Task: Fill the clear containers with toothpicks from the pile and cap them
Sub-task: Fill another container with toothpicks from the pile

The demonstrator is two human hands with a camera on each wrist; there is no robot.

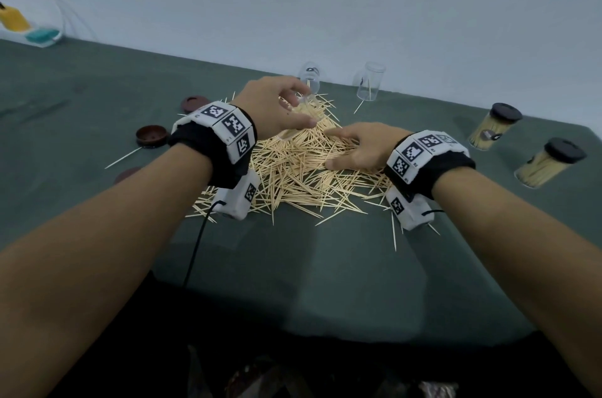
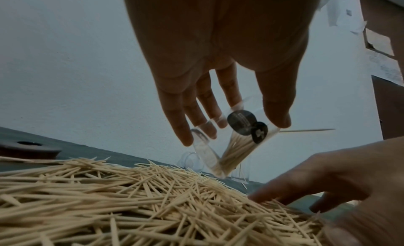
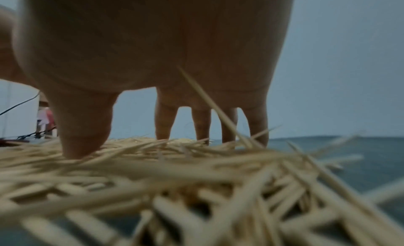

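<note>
Your left hand pinches clear plastic cylinder, tilted above pile, partly filled with pale wooden toothpicks, dark round sticker on wall; your right hand flat, fingers spread straight on heap of thin pointed sticks, gripping nothing; green cloth table beneath

Bare-armed, the person wears a black fabric band on each wrist, topped with white blocks printed with black-and-white square markers. A white camera housing hangs under the left wrist, trailing a black cable; a matching unit sits beneath the right.
</note>
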